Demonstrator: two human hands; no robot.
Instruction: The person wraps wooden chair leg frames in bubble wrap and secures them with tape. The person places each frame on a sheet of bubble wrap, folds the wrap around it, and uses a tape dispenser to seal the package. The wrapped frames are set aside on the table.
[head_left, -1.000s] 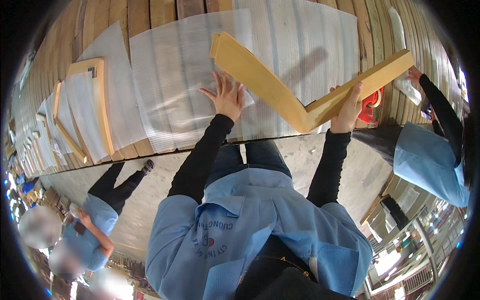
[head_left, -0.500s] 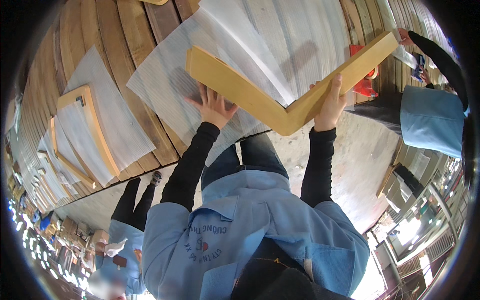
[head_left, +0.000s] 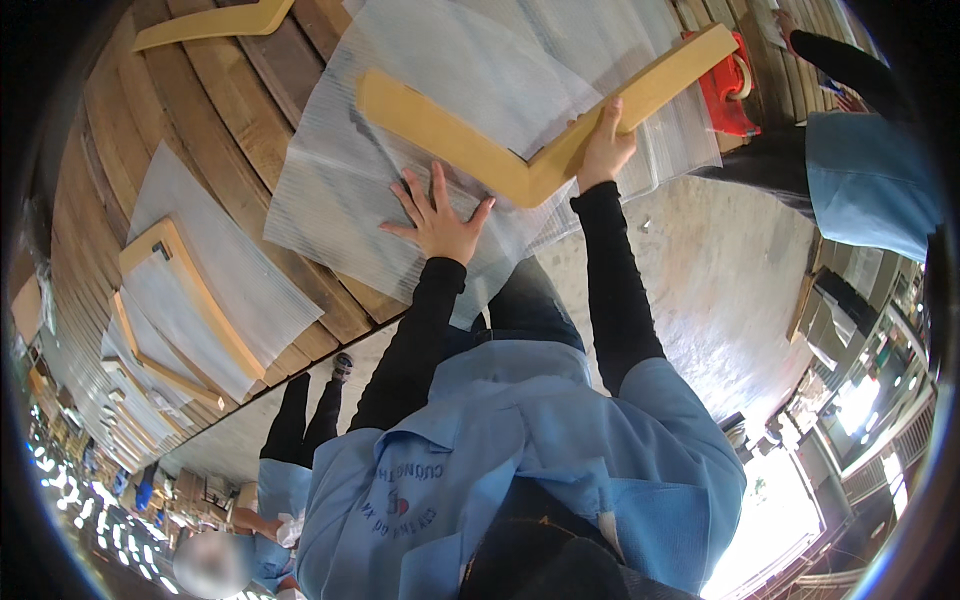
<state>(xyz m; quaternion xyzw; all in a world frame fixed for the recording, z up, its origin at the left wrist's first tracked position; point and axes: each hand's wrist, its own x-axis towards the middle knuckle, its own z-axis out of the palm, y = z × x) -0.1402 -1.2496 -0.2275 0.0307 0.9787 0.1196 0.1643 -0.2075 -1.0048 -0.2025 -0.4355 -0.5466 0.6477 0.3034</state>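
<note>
An L-shaped wooden piece [head_left: 455, 130], light yellow-brown, rests over translucent white foam sheets [head_left: 325, 190] on the table in front of me. My right hand [head_left: 607, 150] grips its right arm near the bend, thumb on top. My left hand [head_left: 438, 222] lies with fingers spread on the sheet, just below the piece's left arm and apart from it. That hand holds nothing.
The table is slatted wood [head_left: 215, 110]. Another angled wooden piece [head_left: 215, 24] lies far left; several pieces [head_left: 205, 290] on foam sheets line the left. A red tape dispenser [head_left: 728, 95] stands right. Co-workers stand at the right [head_left: 870, 180] and lower left [head_left: 283, 487].
The wooden piece has moved farther from me and down onto the sheet. My right hand moved with it. My left hand has come out from beside its left arm and is spread on the sheet.
</note>
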